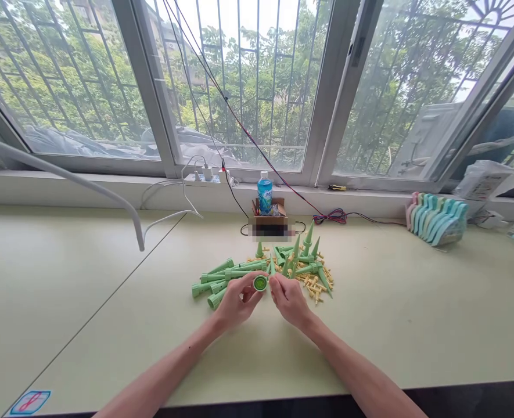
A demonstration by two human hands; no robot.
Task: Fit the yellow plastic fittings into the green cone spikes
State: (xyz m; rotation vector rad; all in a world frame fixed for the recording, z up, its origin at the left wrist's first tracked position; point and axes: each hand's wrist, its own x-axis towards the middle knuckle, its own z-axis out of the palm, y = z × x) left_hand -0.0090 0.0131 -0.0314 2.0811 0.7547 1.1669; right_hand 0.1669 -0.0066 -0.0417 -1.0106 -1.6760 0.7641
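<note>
My left hand is closed round a green plastic spike, whose round, rimmed end faces me. My right hand is pinched just to its right, and the fingertips hide whatever is in them. A narrow green cone shows just above those fingertips; whether it is held or stands behind, I cannot tell. Beyond my left hand lie several green tubes with ribbed collars. Past my right hand, pointed green cones stand or lie among many small yellow T-shaped pieces.
A small cardboard box with a blue bottle stands at the back by the window. Coiled wires and a power strip are nearby. Pastel plastic pieces stand at right. A white curved bar reaches in from the left.
</note>
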